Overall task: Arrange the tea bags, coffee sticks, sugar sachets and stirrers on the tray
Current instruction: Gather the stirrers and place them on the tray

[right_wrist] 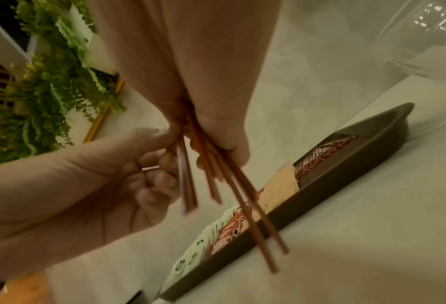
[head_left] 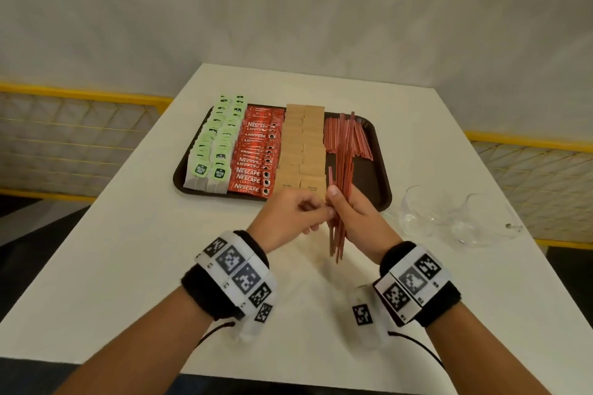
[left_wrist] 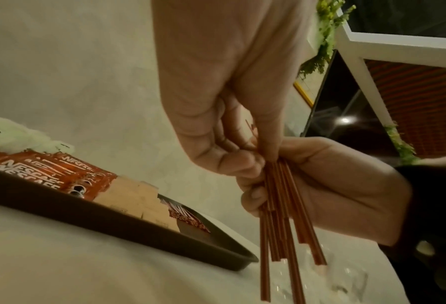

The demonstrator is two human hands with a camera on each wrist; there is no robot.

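your right hand (head_left: 356,218) grips a bundle of red stirrers (head_left: 340,202) nearly upright over the near edge of the tray (head_left: 382,176); your left hand (head_left: 288,218) pinches one stirrer beside it, above the worktop (head_left: 128,266).

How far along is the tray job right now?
Mostly done: tea bags, coffee sticks and sugar sachets lie in rows on the tray, with some stirrers beside them. In hand: the right hand grips a stirrer bundle while the left hand pinches it. Left: laying that bundle down.
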